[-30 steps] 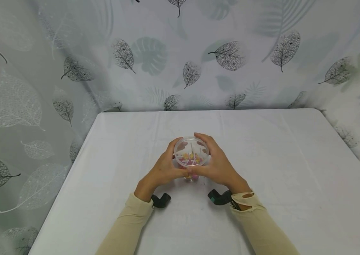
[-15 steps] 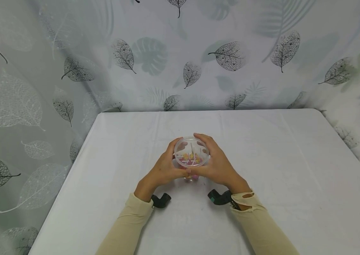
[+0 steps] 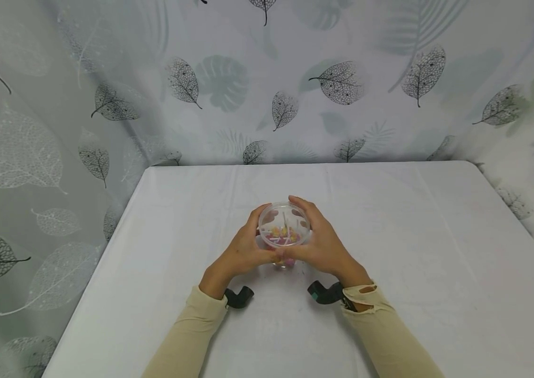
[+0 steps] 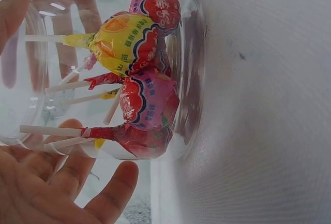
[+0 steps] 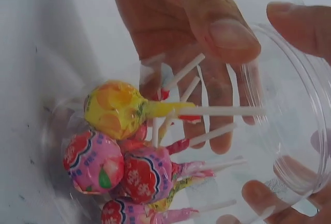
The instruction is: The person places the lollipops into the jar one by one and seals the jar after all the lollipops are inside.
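Note:
A clear plastic jar with a round top stands upright on the white-covered table. My left hand grips its left side and my right hand its right side. Both thumbs meet at the near side, while the fingers wrap toward the back. Wrapped lollipops lie inside, heads at the bottom and white sticks pointing up. In the left wrist view, a yellow lollipop rests above a pink one. The right wrist view shows several more, among them a yellow lollipop and a pink-and-red one.
White cloth covers the table. Behind it and along both sides hangs a pale curtain printed with leaves. A black curved mount sits at the left wrist and another at the right wrist, both close over the cloth.

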Tool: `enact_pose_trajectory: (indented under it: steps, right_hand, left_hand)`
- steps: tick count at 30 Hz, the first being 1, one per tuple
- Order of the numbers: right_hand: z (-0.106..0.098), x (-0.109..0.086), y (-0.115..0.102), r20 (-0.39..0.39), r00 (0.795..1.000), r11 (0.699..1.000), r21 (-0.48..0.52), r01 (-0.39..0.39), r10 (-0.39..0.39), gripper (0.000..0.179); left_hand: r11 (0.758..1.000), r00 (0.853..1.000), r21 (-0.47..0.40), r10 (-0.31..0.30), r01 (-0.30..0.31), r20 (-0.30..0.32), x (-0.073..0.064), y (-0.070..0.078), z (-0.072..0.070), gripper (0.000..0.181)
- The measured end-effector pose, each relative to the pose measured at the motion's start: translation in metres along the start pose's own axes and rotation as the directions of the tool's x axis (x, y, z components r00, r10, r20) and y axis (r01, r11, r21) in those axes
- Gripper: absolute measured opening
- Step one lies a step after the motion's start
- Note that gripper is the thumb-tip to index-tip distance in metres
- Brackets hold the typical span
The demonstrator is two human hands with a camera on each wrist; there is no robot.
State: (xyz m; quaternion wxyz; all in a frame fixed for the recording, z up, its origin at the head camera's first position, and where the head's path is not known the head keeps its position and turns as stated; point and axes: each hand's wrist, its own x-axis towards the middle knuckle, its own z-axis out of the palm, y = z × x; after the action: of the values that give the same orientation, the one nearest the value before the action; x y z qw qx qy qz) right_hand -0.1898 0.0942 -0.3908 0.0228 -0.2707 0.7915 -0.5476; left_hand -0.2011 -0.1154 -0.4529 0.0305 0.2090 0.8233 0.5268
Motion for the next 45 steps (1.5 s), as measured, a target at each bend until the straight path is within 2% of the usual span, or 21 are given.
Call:
enact_pose_trajectory:
  steps: [11, 18, 23, 28, 33, 39, 45]
  right_hand:
    - [-0.001, 0.000, 0.000, 0.036, 0.999, 1.000, -0.002, 0.009, -0.009, 0.102]
    - [0.004, 0.003, 0.025, -0.020, 1.000, 1.000, -0.012, -0.009, 0.008, 0.103]
    - [0.005, 0.005, 0.037, -0.011, 1.000, 1.000, -0.027, -0.007, 0.007, 0.107]
    - [0.003, 0.005, 0.038, 0.021, 1.000, 1.000, -0.017, 0.002, -0.001, 0.108]
    - [0.003, 0.004, 0.036, -0.009, 1.000, 1.000, 0.001, -0.004, 0.004, 0.106]
    - [0.004, 0.003, 0.036, -0.035, 0.999, 0.999, -0.039, -0.032, 0.030, 0.102]
    - [0.001, 0.004, 0.039, 0.005, 1.000, 0.995, -0.096, 0.027, -0.026, 0.101]
  left_hand:
    - [1.000, 1.000, -0.002, 0.006, -0.006, 0.001, 0.000, -0.001, 0.000, 0.104]
    - [1.000, 1.000, -0.006, 0.002, -0.002, -0.001, 0.000, -0.001, 0.001, 0.106]
    - [1.000, 1.000, 0.007, 0.008, -0.008, -0.001, 0.000, 0.000, 0.000, 0.106]
    - [1.000, 1.000, 0.019, 0.004, -0.004, -0.003, 0.000, 0.000, 0.001, 0.104]
    - [1.000, 1.000, 0.015, -0.009, 0.009, -0.007, 0.000, 0.001, 0.002, 0.106]
    - [1.000, 1.000, 0.016, -0.026, 0.026, -0.014, -0.001, 0.001, 0.002, 0.108]
    - [1.000, 1.000, 0.019, -0.020, 0.020, -0.010, -0.001, 0.001, 0.002, 0.106]
